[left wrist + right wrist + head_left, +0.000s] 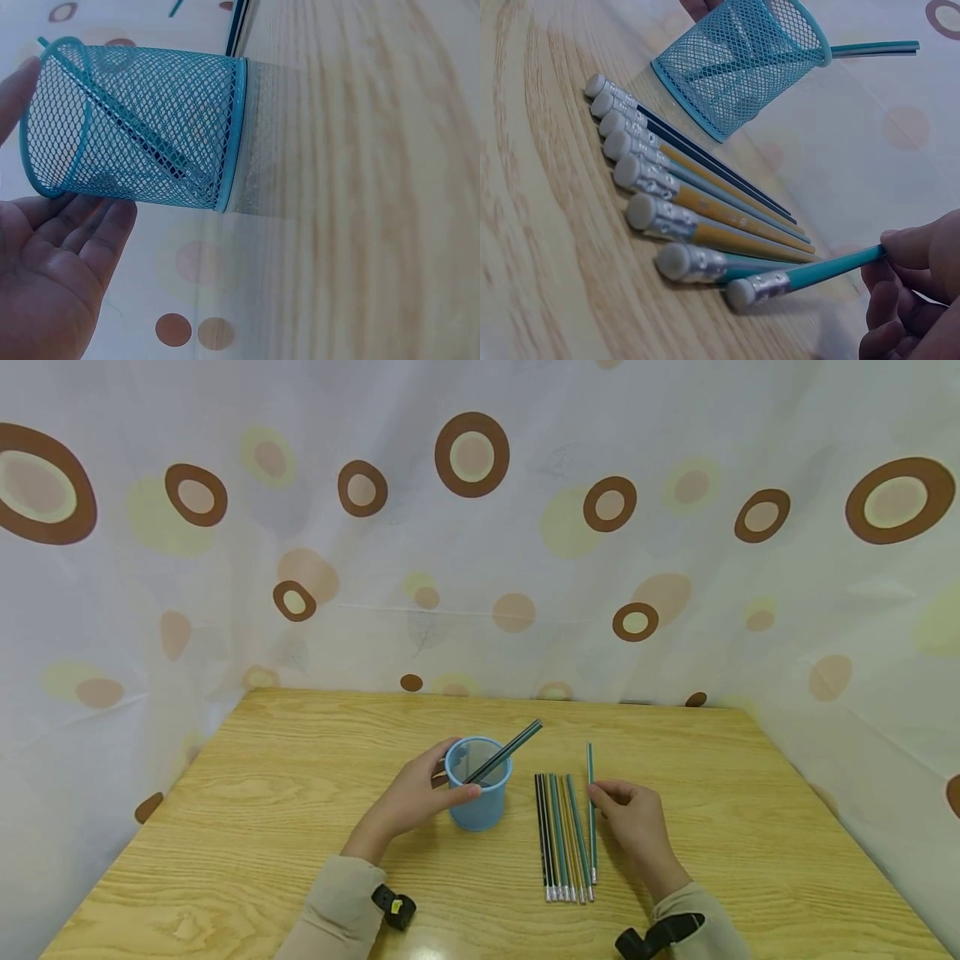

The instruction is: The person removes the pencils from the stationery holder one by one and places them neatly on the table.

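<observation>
My left hand [411, 797] holds a light blue mesh pencil cup [478, 812] that stands upright on the table, the thumb at the near rim and the fingers round the far side. Leaning inside the cup are a few pencils [517, 743], a green one and a dark one among them, their ends sticking out to the right. Between the thumb and fingers of my right hand [637, 822] a green pencil [832, 268] is pinched, its white eraser end toward me. Just left of it lies a row of several black, green and yellow pencils [561, 835], erasers toward me.
The wooden table [300, 760] has light grain. Behind it and on both sides hangs a pale curtain [480, 552] with brown and yellow circles. Each sleeve wears a black strap, one on the left wrist [393, 907] and one on the right [660, 935].
</observation>
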`<state>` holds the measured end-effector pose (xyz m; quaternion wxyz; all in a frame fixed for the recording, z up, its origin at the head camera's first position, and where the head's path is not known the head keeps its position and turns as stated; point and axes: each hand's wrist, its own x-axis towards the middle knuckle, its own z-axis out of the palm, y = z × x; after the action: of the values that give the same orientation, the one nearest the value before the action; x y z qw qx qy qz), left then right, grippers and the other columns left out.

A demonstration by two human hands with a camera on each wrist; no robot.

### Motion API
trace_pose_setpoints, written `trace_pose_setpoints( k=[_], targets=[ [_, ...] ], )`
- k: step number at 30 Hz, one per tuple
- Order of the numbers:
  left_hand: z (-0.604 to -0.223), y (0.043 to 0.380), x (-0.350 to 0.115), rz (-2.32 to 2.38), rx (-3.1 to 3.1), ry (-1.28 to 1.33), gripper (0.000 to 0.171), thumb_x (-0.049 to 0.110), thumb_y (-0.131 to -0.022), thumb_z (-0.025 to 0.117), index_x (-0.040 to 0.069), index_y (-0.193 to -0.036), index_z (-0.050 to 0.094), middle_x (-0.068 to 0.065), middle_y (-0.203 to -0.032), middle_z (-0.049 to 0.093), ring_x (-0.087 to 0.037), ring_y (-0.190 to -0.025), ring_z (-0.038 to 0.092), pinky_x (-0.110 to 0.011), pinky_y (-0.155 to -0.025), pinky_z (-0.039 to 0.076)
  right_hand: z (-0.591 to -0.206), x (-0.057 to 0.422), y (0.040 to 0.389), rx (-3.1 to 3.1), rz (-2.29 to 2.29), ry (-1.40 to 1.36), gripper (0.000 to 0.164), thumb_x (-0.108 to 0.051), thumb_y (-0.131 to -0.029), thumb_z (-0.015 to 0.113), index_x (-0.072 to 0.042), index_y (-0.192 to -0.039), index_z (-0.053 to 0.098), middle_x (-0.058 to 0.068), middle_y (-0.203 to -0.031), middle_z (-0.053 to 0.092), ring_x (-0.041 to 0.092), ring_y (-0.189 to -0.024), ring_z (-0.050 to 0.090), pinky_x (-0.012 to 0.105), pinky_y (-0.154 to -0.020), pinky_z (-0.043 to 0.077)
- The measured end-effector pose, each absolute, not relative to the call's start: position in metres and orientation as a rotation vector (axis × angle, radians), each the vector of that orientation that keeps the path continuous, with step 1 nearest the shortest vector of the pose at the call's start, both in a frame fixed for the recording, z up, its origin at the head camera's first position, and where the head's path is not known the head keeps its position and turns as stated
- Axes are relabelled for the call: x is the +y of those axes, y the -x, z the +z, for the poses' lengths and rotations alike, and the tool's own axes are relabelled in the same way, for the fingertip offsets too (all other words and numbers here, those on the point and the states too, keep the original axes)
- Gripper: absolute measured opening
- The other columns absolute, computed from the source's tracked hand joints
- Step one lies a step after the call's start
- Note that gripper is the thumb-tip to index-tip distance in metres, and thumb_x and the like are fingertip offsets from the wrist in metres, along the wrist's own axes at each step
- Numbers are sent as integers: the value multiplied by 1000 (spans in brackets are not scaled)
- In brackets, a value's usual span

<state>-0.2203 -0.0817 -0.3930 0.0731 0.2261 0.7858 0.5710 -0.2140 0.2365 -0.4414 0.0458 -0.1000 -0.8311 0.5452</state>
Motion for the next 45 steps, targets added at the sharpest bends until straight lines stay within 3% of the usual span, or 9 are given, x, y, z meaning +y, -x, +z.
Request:
trace_pose_setpoints(
  k=[15, 23, 39, 45],
  targets=[
    [-392, 221, -81, 1727, 2340, -684, 77, 18, -91, 74, 0, -152, 31, -22, -147, 43, -44, -136, 39, -54, -109, 36, -441, 238, 213, -2587, 1705, 325, 33, -20, -97, 65, 4, -121, 67, 13, -114, 63, 19, -89, 55, 25, -65, 50],
    [-392, 220, -81, 1729, 2335, -679, 77, 17, -91, 74, 0, -153, 31, -23, -147, 42, -44, -136, 39, -55, -109, 36, -445, 238, 213, -2607, 1670, 300, 32, -21, -96, 67, 3, -117, 69, 14, -115, 64, 24, -103, 59, 24, -74, 53],
    [-393, 220, -81, 1717, 2352, -677, 77, 18, -91, 74, -1, -152, 31, -23, -146, 43, -45, -135, 40, -55, -109, 37, -448, 237, 212, -2721, 1457, 279, 27, -17, -93, 70, 3, -110, 72, 16, -110, 67, 28, -102, 61, 39, -81, 53],
    [-414, 235, -81, 1708, 2369, -654, 79, 19, -90, 75, 4, -154, 31, -20, -148, 42, -42, -136, 40, -54, -109, 36, -446, 235, 211, -2763, 1379, 254, 24, -18, -91, 71, 2, -104, 74, 13, -103, 70, 29, -101, 62, 47, -87, 51]
  ],
)
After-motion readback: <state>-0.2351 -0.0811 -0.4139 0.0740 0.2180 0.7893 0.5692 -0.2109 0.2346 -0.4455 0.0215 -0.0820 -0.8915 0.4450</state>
